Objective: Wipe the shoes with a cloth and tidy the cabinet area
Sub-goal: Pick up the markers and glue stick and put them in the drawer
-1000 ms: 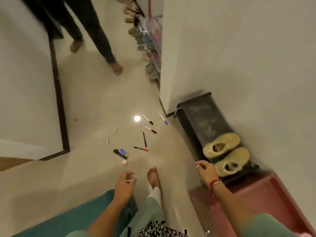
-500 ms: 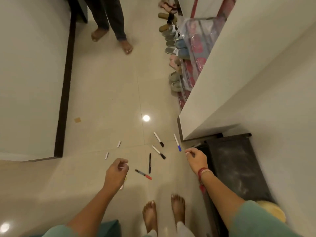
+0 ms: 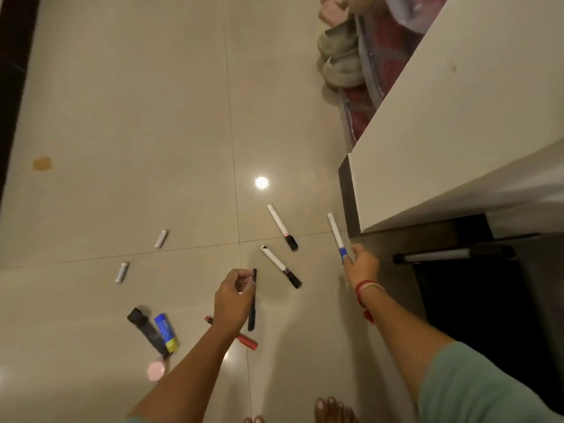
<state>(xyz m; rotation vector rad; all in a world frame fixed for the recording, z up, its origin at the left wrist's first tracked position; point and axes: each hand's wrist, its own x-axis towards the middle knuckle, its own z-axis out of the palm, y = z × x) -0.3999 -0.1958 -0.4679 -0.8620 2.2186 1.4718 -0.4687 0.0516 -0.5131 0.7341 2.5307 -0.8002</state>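
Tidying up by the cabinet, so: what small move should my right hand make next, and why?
Probably pinch the blue-capped marker with the right hand: its blue cap end lies right at those curled fingers. Whether they touch it yet is unclear.

Floor tiles (image 3: pixel 152 117): glossy, smooth, mirror a lamp. White marker (image 3: pixel 282 227): smooth plastic. Cabinet side (image 3: pixel 457 117), right: matt white. Sleeve (image 3: pixel 488 386), near right: soft green cloth.
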